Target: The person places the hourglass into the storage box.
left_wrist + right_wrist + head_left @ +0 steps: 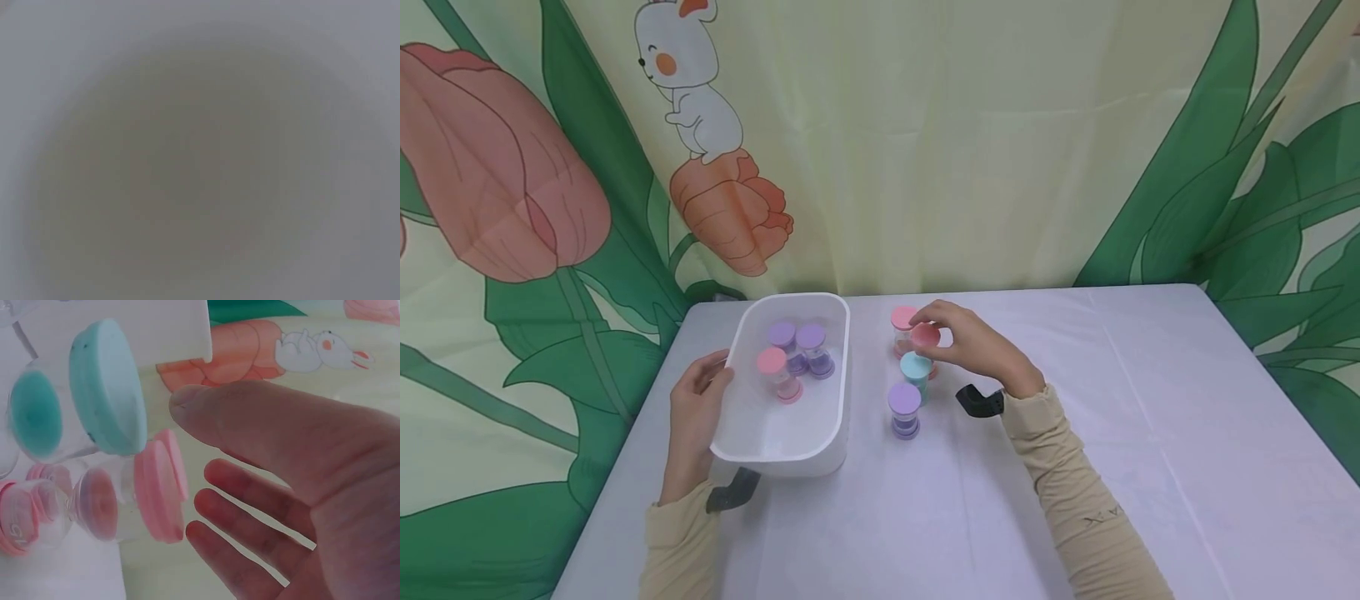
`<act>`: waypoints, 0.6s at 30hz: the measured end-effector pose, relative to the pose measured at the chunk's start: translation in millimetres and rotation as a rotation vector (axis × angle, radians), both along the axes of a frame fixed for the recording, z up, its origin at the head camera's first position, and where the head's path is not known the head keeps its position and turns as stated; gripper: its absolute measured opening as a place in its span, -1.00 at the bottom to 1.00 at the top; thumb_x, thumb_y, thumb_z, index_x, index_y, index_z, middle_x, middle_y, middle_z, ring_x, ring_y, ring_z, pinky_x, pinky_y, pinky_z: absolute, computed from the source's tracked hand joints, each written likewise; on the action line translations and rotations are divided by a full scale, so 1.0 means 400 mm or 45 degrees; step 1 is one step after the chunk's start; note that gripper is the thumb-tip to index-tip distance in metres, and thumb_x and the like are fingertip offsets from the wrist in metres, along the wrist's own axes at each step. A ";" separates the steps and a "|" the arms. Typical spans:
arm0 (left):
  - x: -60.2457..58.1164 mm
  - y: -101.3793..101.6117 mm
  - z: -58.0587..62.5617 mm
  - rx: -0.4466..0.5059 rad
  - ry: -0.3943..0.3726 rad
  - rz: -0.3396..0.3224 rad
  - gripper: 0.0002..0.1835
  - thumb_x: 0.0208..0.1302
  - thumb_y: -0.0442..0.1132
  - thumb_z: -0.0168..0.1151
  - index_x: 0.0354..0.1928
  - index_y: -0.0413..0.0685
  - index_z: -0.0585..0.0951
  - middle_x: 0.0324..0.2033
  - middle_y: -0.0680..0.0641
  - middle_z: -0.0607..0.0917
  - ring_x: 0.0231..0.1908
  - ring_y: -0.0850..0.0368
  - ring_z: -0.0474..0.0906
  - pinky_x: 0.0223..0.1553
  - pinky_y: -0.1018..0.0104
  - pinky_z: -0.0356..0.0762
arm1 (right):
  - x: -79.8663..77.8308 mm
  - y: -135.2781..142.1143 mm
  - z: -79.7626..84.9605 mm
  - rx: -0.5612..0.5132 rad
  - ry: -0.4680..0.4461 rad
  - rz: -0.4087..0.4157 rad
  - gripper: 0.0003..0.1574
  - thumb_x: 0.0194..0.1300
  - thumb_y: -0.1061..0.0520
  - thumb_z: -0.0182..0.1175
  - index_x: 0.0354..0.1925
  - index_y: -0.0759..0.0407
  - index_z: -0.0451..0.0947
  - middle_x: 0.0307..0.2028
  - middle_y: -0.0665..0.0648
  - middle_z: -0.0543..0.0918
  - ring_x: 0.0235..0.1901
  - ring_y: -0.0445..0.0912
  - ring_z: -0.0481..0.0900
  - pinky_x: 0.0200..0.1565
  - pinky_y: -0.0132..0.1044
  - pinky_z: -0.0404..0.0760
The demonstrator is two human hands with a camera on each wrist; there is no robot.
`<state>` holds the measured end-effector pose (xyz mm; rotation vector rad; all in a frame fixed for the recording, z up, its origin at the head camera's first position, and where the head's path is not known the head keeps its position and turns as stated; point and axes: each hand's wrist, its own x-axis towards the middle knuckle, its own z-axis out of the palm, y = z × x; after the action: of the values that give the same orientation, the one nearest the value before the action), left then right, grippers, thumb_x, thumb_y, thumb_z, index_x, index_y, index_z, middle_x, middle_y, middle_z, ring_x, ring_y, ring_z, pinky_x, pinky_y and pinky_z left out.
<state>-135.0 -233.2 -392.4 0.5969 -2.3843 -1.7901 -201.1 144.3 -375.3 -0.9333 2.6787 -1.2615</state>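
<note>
My left hand (694, 417) holds the left rim of a white plastic tub (842, 383), thumb at its edge. Inside the tub stand two purple hourglasses (812, 337) and a pink-capped one (772, 361). Over on the right, my right hand (973, 342) has its thumb and fingers spread around the top of a pink hourglass (925, 335). In the right wrist view the visible fingertips stand just apart from its pink cap (159, 494). Close by are another pink hourglass (904, 317), a teal one (915, 367) and a purple one (904, 398).
A pale cloth covers the table (1075, 500). Behind it hangs a curtain (925, 167) printed with tulips, leaves and a rabbit. Black wrist-camera mounts (980, 402) sit by both wrists. The left wrist view is only a blurred pale surface.
</note>
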 end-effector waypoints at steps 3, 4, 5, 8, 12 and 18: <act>0.001 0.000 0.001 -0.001 -0.005 0.002 -0.55 0.46 0.04 0.04 0.31 0.16 0.48 0.21 -0.06 0.57 -0.01 0.08 0.60 -0.22 0.44 0.65 | -0.003 0.004 -0.008 0.001 -0.023 -0.014 -0.50 0.24 0.26 0.34 0.15 0.28 0.53 0.11 0.19 0.57 0.13 0.07 0.51 0.24 0.05 0.44; 0.001 0.000 0.001 -0.001 -0.004 0.001 -0.55 0.46 0.04 0.04 0.31 0.16 0.47 0.21 -0.07 0.57 -0.01 0.07 0.60 -0.22 0.44 0.65 | -0.004 0.006 -0.012 -0.002 -0.032 -0.019 -0.49 0.24 0.26 0.34 0.16 0.27 0.53 0.11 0.19 0.56 0.16 0.08 0.50 0.26 0.07 0.42; 0.001 0.000 0.002 -0.001 -0.003 -0.001 -0.55 0.46 0.04 0.04 0.32 0.15 0.47 0.22 -0.07 0.57 0.00 0.07 0.60 -0.22 0.44 0.65 | -0.005 0.008 -0.015 -0.003 -0.037 -0.025 -0.48 0.24 0.26 0.34 0.16 0.26 0.52 0.12 0.19 0.55 0.17 0.08 0.50 0.27 0.08 0.41; 0.001 0.000 0.002 0.000 0.003 -0.005 -0.55 0.46 0.04 0.04 0.32 0.15 0.47 0.22 -0.07 0.56 0.00 0.06 0.59 -0.22 0.45 0.64 | -0.008 0.013 -0.020 0.005 -0.038 -0.031 -0.47 0.23 0.25 0.36 0.17 0.25 0.52 0.13 0.19 0.53 0.18 0.08 0.49 0.28 0.06 0.41; 0.001 -0.002 0.003 0.002 0.004 -0.011 -0.55 0.46 0.03 0.03 0.33 0.16 0.46 0.23 -0.07 0.56 0.02 0.05 0.58 -0.22 0.46 0.64 | -0.012 0.017 -0.025 0.006 -0.042 -0.026 -0.49 0.22 0.25 0.37 0.15 0.27 0.53 0.11 0.18 0.55 0.17 0.08 0.49 0.28 0.04 0.42; 0.003 -0.001 0.008 0.006 -0.016 -0.009 -0.54 0.47 0.04 0.03 0.34 0.16 0.45 0.24 -0.07 0.55 0.04 0.04 0.58 -0.21 0.46 0.64 | -0.020 0.021 -0.036 -0.021 -0.012 -0.013 -0.50 0.21 0.24 0.38 0.11 0.32 0.55 0.06 0.20 0.58 0.12 0.06 0.52 0.24 0.01 0.48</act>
<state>-134.0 -233.4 -389.3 0.6025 -2.3945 -1.8005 -209.2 152.7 -389.6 -0.9147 2.6730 -1.2888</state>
